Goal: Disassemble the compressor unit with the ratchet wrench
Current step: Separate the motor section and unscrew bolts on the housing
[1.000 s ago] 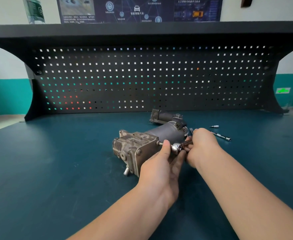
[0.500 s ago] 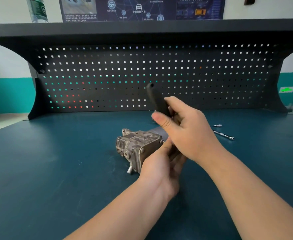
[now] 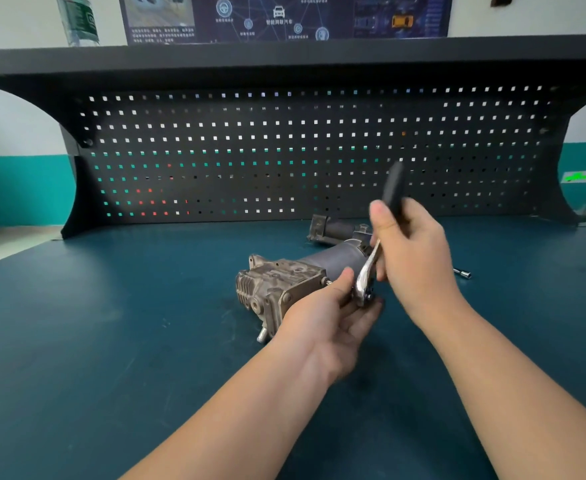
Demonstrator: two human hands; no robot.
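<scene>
Now both hands' fingers clamp the ratchet wrench point(image 3: 367, 271): right hand point(image 3: 412, 251) handle, left hand point(image 3: 333, 317) head, at compressor unit point(image 3: 284, 282).

grey compressor unit point(image 3: 284, 282), teal bench top point(image 3: 111, 341), black perforated pegboard point(image 3: 250, 150)

Compressor unit point(image 3: 284, 285) lies on its side on the dark teal table point(image 3: 111, 341), finned metal end toward the left, dark cylinder body angling back right. Right hand point(image 3: 412, 251) grips the black handle of the ratchet wrench point(image 3: 367, 271), handle tilted upward, blurred at the top. Left hand point(image 3: 333, 320) cups and holds the wrench's chrome head at the unit's near side. A small metal socket piece point(image 3: 462, 273) lies on the table just right of the right hand. Black pegboard point(image 3: 284, 150) stands behind; a plastic bottle point(image 3: 78, 19) stands on the shelf above it, poster point(image 3: 284, 15) on the wall.
</scene>
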